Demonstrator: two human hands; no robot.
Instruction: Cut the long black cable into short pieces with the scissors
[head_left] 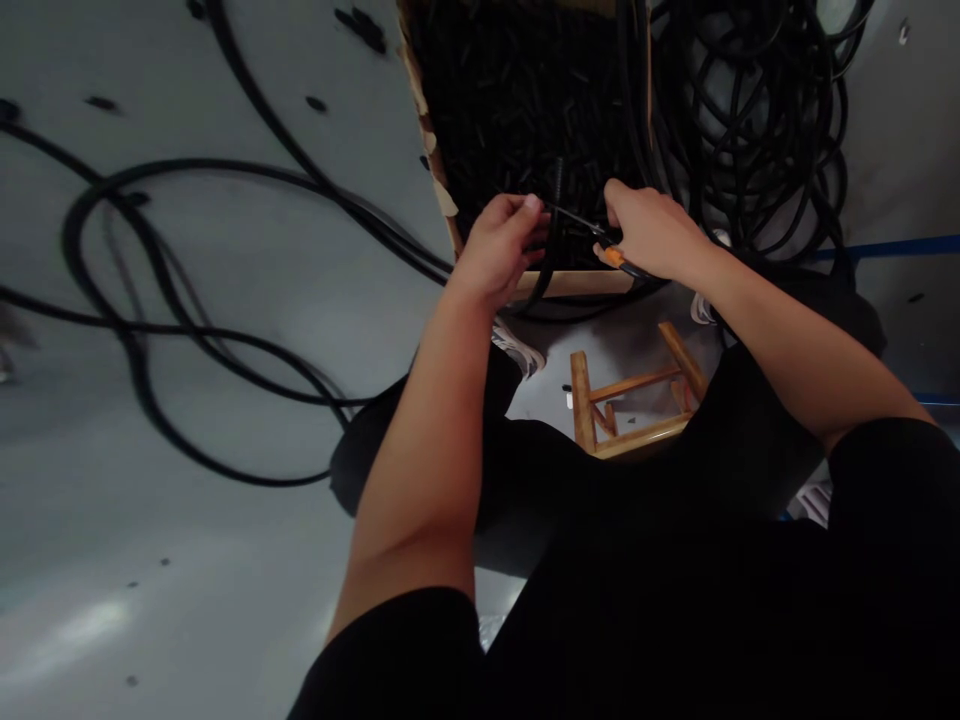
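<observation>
Over a box of short black pieces, my left hand [506, 245] is closed at a black hose [556, 225], its fingertips against the hose's side. The hose's end points up and looks ribbed; its lower part bends over the box's near edge. My right hand [652, 228] is wrapped round scissors [613, 254] with orange and black handles. Their thin metal blade lies across the hose and reaches close to my left thumb. My hand hides part of the handles. The cardboard box [574, 284] holds many cut black tube pieces [517, 100].
Long black hoses [210, 165] loop over the grey floor at left. A tangled heap of black hose [757, 120] lies right of the box. Between my legs stands a wooden stool [583, 400]. Small dark scraps [315, 103] are scattered about. Blue tape [892, 247] crosses the floor at right.
</observation>
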